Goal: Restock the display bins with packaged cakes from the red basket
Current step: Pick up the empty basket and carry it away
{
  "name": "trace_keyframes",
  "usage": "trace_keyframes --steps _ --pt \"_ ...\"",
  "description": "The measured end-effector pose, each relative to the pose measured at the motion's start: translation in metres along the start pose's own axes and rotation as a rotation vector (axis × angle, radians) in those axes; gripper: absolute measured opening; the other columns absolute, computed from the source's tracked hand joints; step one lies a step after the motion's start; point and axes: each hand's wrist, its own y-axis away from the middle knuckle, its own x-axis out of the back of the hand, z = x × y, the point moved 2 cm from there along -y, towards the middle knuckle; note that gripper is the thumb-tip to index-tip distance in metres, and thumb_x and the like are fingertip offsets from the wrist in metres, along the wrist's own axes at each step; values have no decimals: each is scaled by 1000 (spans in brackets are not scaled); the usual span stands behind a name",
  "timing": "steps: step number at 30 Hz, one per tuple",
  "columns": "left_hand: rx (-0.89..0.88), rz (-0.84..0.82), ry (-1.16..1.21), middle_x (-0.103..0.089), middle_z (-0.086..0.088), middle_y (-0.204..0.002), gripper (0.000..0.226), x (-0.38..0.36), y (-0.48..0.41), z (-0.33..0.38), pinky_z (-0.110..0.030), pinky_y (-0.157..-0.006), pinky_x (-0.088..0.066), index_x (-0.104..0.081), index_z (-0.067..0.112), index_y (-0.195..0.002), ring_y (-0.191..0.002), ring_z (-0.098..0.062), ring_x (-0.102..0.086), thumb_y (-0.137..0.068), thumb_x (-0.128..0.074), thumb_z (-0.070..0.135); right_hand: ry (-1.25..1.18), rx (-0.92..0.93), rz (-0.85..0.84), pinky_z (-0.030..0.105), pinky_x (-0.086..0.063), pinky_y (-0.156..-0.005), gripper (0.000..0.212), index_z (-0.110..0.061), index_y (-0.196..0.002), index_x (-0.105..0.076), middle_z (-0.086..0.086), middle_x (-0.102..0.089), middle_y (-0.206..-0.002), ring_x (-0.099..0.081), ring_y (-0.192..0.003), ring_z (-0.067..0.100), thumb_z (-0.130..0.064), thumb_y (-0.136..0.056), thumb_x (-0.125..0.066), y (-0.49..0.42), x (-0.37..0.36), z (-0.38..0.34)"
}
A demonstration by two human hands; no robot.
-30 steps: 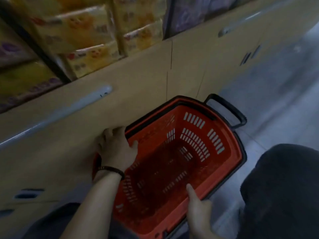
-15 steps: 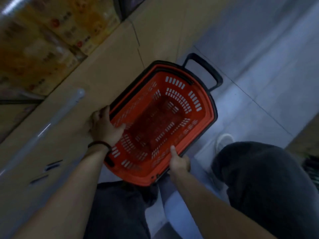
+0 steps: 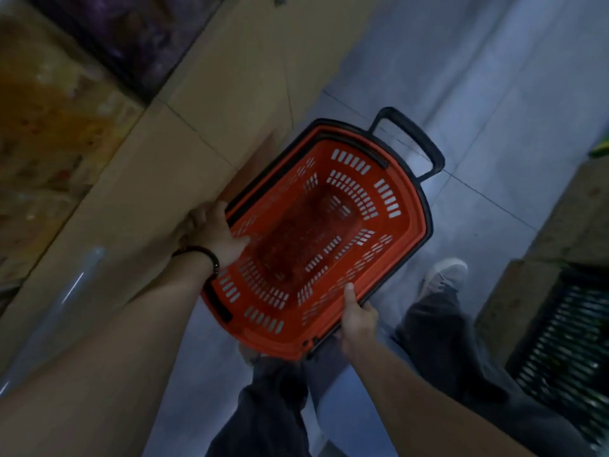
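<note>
I read the red slotted plastic basket (image 3: 273,344) as held above the grey tiled floor (image 3: 494,110), just beside the tan cabinet front (image 3: 197,110), with its black pull handle (image 3: 412,136) at the far end.

Left hand (image 3: 214,232) grips the near-left rim: thumb inside, fingers curled over the outside.

Right hand (image 3: 357,319) pinches the near-right rim, thumb on the inner wall. I cannot see its other fingers.

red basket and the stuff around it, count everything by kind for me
red basket: 1
hands: 2, left hand and right hand, each gripping the basket's rim
bracelet on the left wrist: 1
black crate at the right: 1
total: 5
</note>
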Motion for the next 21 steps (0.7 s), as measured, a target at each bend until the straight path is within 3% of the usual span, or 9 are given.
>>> trace_keyframes --steps 3,7,9,13,16,19,21 --pt "-122 5 -66 -26 -13 -166 82 6 -25 41 -44 -122 -32 -19 25 -162 -151 -34 -31 -97 -65 45 1 69 113 41 -56 -90 39 -10 -117 -64 10 -74 -111 -70 -90 26 -47 -103 -61 -9 9 -30" --pt "-178 -36 -113 -25 -12 -170 75 8 -53 108 -46 -125 -28 -9 26 -166 -154 -35 -29 -106 -49 43 154 69 206 47 -49 -105 58 -1 -142 -51 22 -67 -134 -64 -121 43 -48 -109 -44 -20 21 -68" --pt "-193 -44 -88 -22 -13 -171 72 2 -67 148 -44 -126 -24 -6 22 -167 -155 -34 -27 -108 -45 40 174 93 233 44 -46 -105 58 0 -148 -43 24 -63 -139 -61 -127 44 -44 -111 -38 -33 34 -100" --pt "-163 -38 -71 -16 -16 -172 72 -10 -103 226 -43 -126 -25 4 22 -166 -156 -37 -25 -111 -40 34 208 161 290 37 -41 -95 46 2 -136 -47 24 -62 -136 -59 -125 43 -37 -113 -38 -67 63 -176" --pt "-103 7 -146 -14 -17 -173 74 -5 -122 292 -46 -126 -26 11 27 -165 -155 -40 -25 -111 -38 41 223 147 261 40 -40 -103 52 2 -141 -42 26 -58 -141 -56 -130 44 -40 -112 -35 -102 75 -222" --pt "-175 31 -269 -16 -20 -171 78 12 -136 356 -43 -126 -21 3 16 -166 -156 -40 -23 -109 -42 44 210 165 268 48 -44 -106 51 1 -134 -42 27 -61 -134 -59 -125 45 -45 -111 -35 -135 92 -268" --pt "-266 87 -277 -26 -23 -167 77 25 -146 400 -48 -124 -27 -8 14 -164 -151 -43 -31 -107 -49 45 196 222 281 47 -47 -101 49 -2 -130 -45 27 -66 -127 -64 -118 45 -47 -111 -35 -155 103 -304"
